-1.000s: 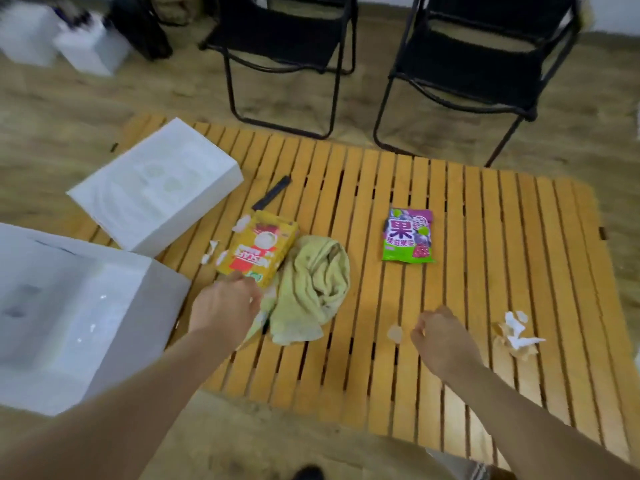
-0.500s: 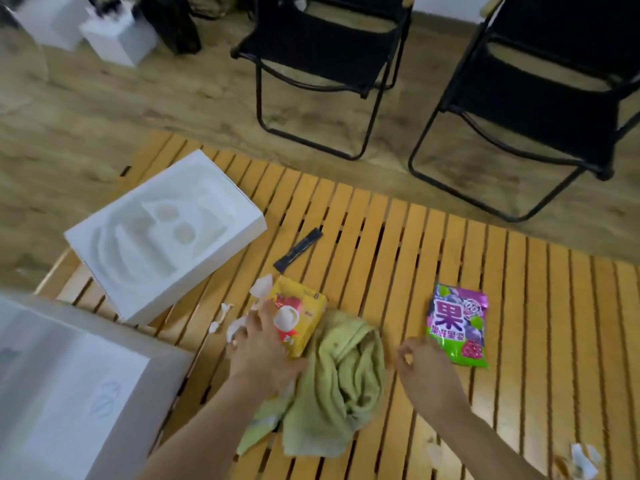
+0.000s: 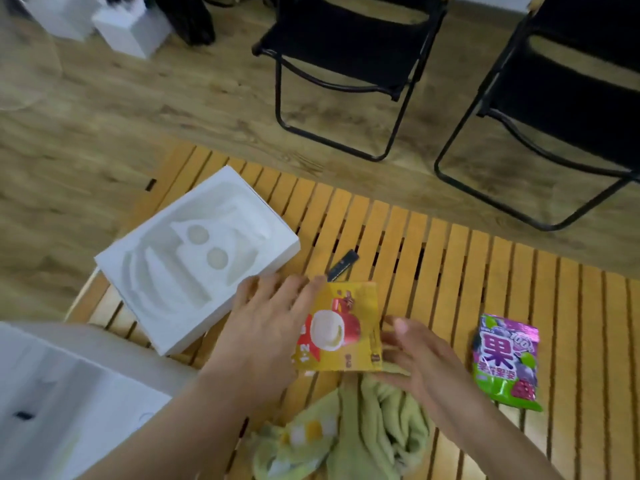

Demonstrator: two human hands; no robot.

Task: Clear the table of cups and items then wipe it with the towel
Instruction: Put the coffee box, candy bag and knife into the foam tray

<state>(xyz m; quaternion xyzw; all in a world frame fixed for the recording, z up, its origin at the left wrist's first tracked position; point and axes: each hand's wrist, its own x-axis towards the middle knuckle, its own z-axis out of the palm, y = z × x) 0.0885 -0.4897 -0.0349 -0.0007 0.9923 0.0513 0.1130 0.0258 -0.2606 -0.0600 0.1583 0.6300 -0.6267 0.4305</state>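
A yellow snack packet (image 3: 341, 327) is held a little above the slatted wooden table (image 3: 433, 258). My left hand (image 3: 266, 327) grips its left edge and my right hand (image 3: 415, 358) holds its right edge. A crumpled green towel (image 3: 363, 431) lies just below the packet, near the table's front. A purple and green candy bag (image 3: 505, 362) lies flat to the right of my right hand. A thin black strip (image 3: 343, 270) rests on the slats just behind the packet.
A white foam tray (image 3: 194, 271) sits on the table's left part. A larger white foam block (image 3: 62, 400) fills the lower left. Two black folding chairs (image 3: 349, 53) stand on the wooden floor beyond the table. White boxes (image 3: 128, 29) sit at far left.
My left hand has lifted the yellow packet off the table. My right hand has come over from the right and taken its other edge. The view has moved closer and to the left.
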